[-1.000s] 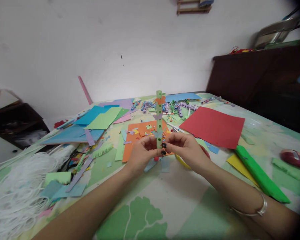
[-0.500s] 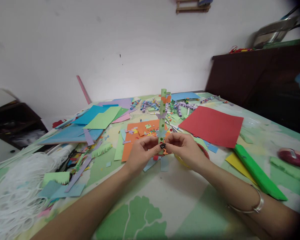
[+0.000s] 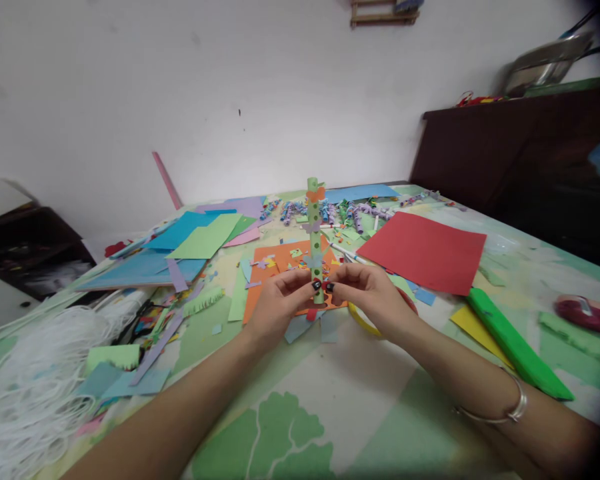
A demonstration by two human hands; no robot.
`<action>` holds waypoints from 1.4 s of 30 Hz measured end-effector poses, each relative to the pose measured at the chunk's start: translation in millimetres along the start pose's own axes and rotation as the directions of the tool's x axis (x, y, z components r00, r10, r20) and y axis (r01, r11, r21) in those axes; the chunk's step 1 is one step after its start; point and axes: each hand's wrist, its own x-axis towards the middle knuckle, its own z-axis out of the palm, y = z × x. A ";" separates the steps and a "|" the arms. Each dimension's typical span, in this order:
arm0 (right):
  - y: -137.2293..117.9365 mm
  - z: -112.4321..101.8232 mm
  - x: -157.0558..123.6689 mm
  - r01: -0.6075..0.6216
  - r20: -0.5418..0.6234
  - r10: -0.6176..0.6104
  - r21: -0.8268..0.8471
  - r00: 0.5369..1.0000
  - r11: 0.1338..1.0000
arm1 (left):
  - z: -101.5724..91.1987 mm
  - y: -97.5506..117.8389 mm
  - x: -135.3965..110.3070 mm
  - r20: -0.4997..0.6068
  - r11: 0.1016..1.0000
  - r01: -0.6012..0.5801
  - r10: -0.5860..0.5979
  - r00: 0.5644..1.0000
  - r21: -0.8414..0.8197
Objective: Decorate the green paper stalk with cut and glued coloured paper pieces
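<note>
My left hand (image 3: pixel 279 303) and my right hand (image 3: pixel 367 293) both pinch the lower end of a light green paper tube (image 3: pixel 315 230) held upright over the table. The tube is dotted with dark green spots and carries small paper butterflies, an orange one near its top. My thumbs and forefingers meet at the tube's base, dark nails showing. Below my hands lie an orange sheet (image 3: pixel 275 267) strewn with paper scraps and a yellow ring (image 3: pixel 364 321) partly hidden by my right hand.
A red sheet (image 3: pixel 425 252) lies right of my hands, a green paper roll (image 3: pixel 517 347) further right, a red tool (image 3: pixel 586 313) at the right edge. Blue and green sheets (image 3: pixel 180 247) lie left, white cord (image 3: pixel 35 373) at the near left, curled paper strips (image 3: pixel 345 213) at the back.
The tube tipped slightly right half a second ago and now stands upright again, a little further left. My fingertips have closed nearer together at its base.
</note>
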 end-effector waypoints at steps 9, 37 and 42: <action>0.4 0.2 0.0 0.003 -0.006 -0.003 -0.010 1.000 1.000 | -1.0 0.5 -0.2 0.029 1.000 0.000 0.001 1.000 -0.031; -6.1 4.9 -3.2 0.043 0.062 -0.040 -0.046 0.997 0.998 | -0.7 0.3 1.3 0.016 0.996 0.014 -0.013 1.000 -0.091; -5.4 4.8 -2.9 0.026 0.049 -0.024 -0.036 0.998 0.999 | -1.4 -0.7 1.8 0.030 0.992 0.038 -0.034 0.999 -0.121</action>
